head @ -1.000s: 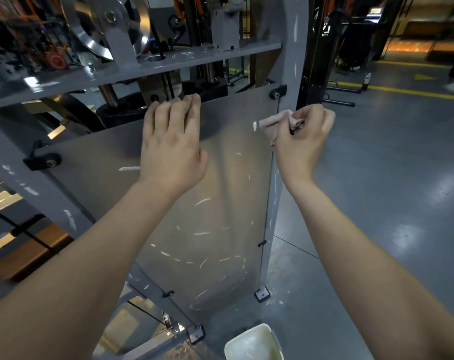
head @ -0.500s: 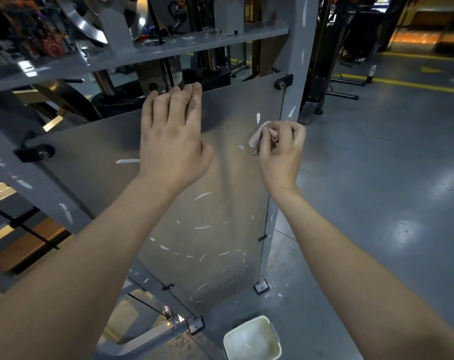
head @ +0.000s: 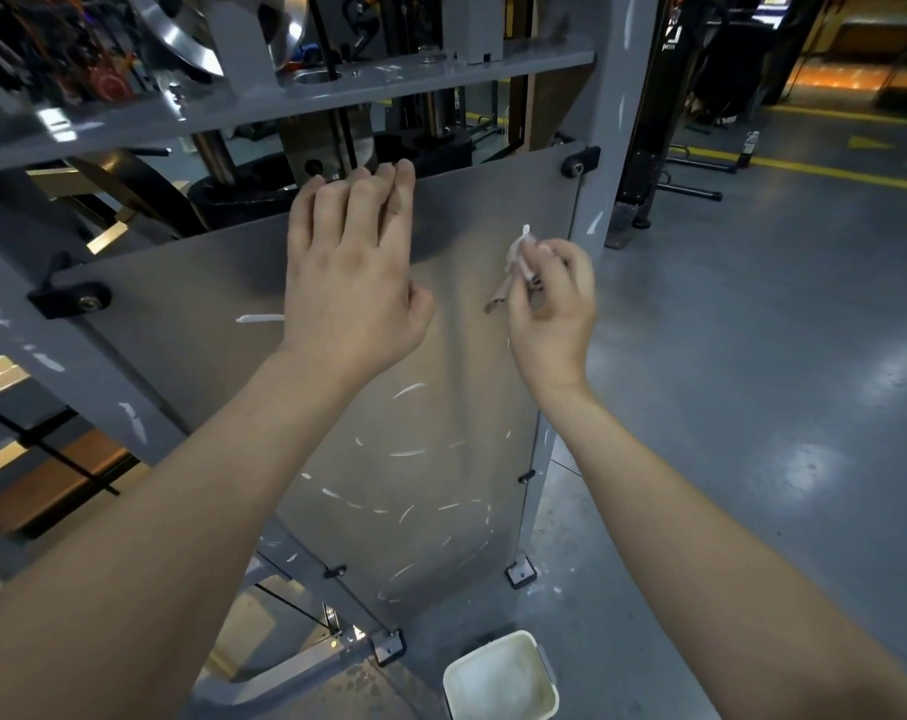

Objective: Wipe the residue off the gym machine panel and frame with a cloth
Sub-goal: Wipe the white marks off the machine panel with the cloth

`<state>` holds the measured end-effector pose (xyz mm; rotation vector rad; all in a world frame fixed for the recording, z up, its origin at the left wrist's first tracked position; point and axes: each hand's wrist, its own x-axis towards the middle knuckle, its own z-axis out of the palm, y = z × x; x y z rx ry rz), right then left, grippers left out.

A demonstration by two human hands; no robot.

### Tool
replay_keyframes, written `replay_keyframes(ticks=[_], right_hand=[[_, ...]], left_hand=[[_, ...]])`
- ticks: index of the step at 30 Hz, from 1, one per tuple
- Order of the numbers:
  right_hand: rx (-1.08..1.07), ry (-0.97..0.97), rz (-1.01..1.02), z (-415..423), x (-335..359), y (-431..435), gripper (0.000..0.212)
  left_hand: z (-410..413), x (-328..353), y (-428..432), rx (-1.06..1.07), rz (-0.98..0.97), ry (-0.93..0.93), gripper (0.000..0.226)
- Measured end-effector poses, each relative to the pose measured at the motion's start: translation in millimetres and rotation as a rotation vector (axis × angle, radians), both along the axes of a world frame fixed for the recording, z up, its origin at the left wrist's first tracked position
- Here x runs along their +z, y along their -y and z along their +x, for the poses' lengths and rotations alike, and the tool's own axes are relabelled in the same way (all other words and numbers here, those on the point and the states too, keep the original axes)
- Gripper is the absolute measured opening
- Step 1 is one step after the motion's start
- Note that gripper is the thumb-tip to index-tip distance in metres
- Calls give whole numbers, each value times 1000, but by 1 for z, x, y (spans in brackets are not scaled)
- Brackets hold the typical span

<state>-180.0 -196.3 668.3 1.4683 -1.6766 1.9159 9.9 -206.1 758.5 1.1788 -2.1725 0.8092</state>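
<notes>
A flat grey panel (head: 233, 283) is bolted to the gym machine's grey frame (head: 610, 148). White residue streaks dot the panel's lower half and the frame posts. My left hand (head: 352, 283) lies flat on the panel, its fingertips hooked over the top edge. My right hand (head: 552, 309) pinches a small crumpled pale cloth (head: 519, 254) against the panel near its upper right, just left of the right post. One white smear sits directly above the cloth.
A white square tub (head: 501, 680) stands on the grey floor at the panel's foot. Black brackets (head: 578, 161) hold the panel corners. Pulleys and weight parts fill the space behind the crossbar. Open floor with yellow lines lies to the right.
My right hand has slid the cloth leftward and down, off the right frame post onto the panel face. The left hand has kept its place on the top edge.
</notes>
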Motion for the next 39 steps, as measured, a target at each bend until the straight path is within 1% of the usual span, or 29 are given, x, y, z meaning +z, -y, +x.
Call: replay_keyframes(ticks=[1,2,3,6,7,10,11,14,15,18,19,22,23,26,27,31,32,35,36,37,39], right_hand=[[36,-68,-5,-3,-2,0,12],[58,-95,-10,-7,-2,1,12],[40,-76,-14,-9,1,2,11],[-39,95,-27,-2,7,7,14],[-33,85,-23,2,6,6,14],[17,-85,1,-3,4,3,16],[15,-78,5,-8,8,4,16],[-41,54,-6,-6,16,6,17],[-28,38,-8,-2,16,5,18],[57,-118,6,-5,13,-2,18],[63,-119,-6,-11,18,-2,17],[-38,-19,-29,-16,30,5,18],[-44,-20,-21,-13,29,6,18],[51,-190,63,-8,13,-3,18],[76,-215,69,-12,13,-6,18],[-12,-52,-19,-16,35,4,16],[-13,-62,-21,-13,35,3,17],[86,-235,62,-12,14,-8,22],[115,-251,84,-15,11,-11,22],[110,-229,83,-19,12,-10,21],[35,-144,19,-22,27,-1,17]], left_hand=[[0,0,0,1,2,1,83],[1,0,1,1,0,1,83],[1,0,1,1,-5,0,84],[1,-1,2,-2,-8,4,85],[1,-1,2,1,-8,4,85],[1,-1,2,-2,-6,0,84],[1,-1,2,-3,-4,-1,84],[1,-1,2,-2,8,4,84],[1,0,2,1,8,2,84],[1,-1,1,-2,6,-3,84],[1,-1,2,-4,3,-5,84],[1,-1,2,-6,5,-6,84],[1,-1,2,-5,9,-5,84],[0,-1,1,-3,2,-5,84],[1,-1,1,-4,-1,-7,84],[1,-1,1,-3,5,-5,84],[1,-1,1,-2,8,-5,85],[1,0,1,-14,-7,-18,84],[1,-1,1,-13,-8,-18,84],[1,-1,1,-9,-8,-19,84],[0,-1,1,-3,-5,-19,85]])
